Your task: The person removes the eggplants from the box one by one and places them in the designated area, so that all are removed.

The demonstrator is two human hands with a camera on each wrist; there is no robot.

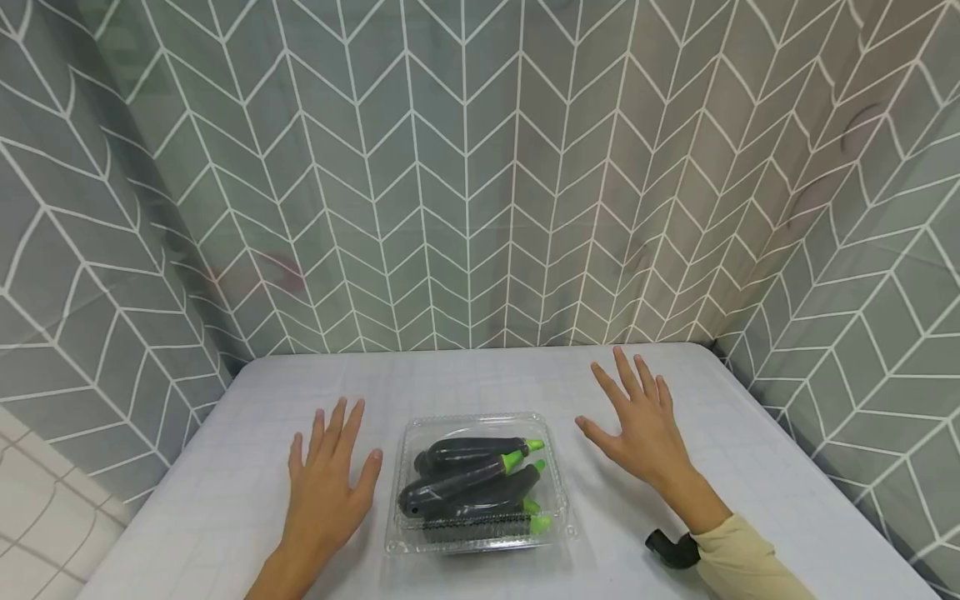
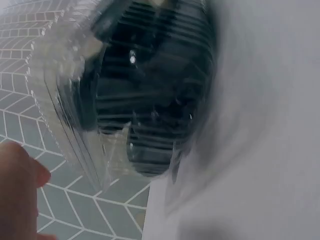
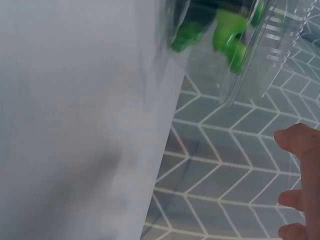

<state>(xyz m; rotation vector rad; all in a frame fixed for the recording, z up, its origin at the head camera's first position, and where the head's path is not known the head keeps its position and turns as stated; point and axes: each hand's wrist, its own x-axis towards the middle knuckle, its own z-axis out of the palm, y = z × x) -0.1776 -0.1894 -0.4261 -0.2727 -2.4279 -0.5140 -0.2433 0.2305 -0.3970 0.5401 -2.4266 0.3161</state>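
Between left hand and right hand, untouched: eggplant box.

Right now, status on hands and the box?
Left hand and right hand open, flanking clear clamshell box, not touching. Eggplants inside, lid shut. Nothing between.

One clear plastic clamshell box, closed. Inside the box: four dark eggplants with green stems. Two bare hands flank the box: left hand, right hand.
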